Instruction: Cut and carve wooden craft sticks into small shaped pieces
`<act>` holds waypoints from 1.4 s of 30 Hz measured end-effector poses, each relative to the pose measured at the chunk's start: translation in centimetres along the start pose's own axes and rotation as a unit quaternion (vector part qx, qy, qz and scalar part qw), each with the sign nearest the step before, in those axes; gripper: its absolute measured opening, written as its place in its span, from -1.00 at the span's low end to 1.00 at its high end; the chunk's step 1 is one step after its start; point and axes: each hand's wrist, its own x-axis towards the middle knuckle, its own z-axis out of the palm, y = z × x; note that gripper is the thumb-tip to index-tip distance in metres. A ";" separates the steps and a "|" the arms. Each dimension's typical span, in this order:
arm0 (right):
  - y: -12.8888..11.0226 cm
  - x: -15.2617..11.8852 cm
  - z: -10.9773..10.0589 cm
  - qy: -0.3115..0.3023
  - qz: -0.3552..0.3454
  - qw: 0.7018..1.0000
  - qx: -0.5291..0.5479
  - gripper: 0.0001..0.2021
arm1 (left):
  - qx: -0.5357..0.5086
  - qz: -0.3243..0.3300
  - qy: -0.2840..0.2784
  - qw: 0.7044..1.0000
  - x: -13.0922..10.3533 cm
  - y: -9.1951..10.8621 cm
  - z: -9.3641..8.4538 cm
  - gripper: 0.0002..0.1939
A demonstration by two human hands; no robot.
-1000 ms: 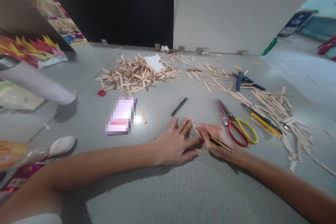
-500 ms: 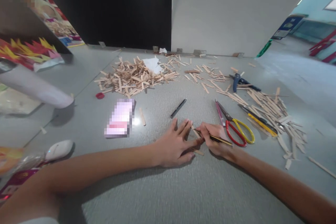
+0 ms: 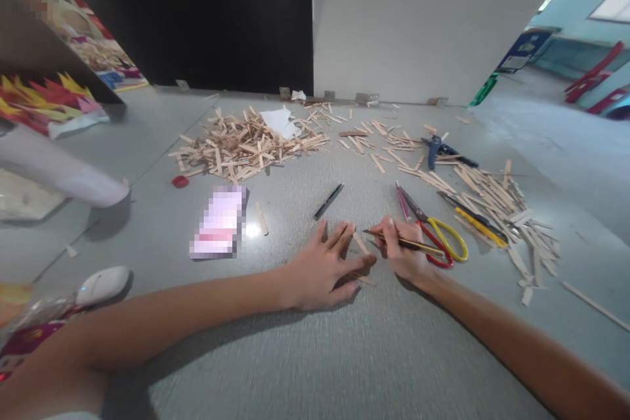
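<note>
My left hand (image 3: 322,272) lies flat with its fingers spread, pressing a short wooden craft stick (image 3: 361,243) against the grey surface. A second craft stick (image 3: 365,280) pokes out between its index finger and thumb. Just to the right, my right hand (image 3: 406,259) is closed around a dark pencil (image 3: 418,246) with yellowish stripes. The pencil's tip points left, slightly apart from the upper stick. Scissors (image 3: 462,244) with one red and one yellow handle lie beside my right hand, partly hidden behind it. Above my left fingers rests a black pen (image 3: 329,201).
A heap of craft sticks (image 3: 241,147) with white paper (image 3: 279,123) lies at the back. More cut sticks (image 3: 492,193), pliers (image 3: 435,151) and a yellow-black cutter (image 3: 480,226) are on the right. To the left are a blurred-out phone (image 3: 219,223), a red cap (image 3: 180,182) and a white mouse (image 3: 103,284).
My right hand has drawn the pencil back to the right, off the stick, and its tip now shows. My left hand stays on the sticks. The whole view has shifted slightly.
</note>
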 end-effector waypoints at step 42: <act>0.6 -0.1 0.8 -0.098 -0.050 0.994 0.018 -0.34 | 0.008 0.003 0.001 1.000 0.1 0.0 -0.6 -0.35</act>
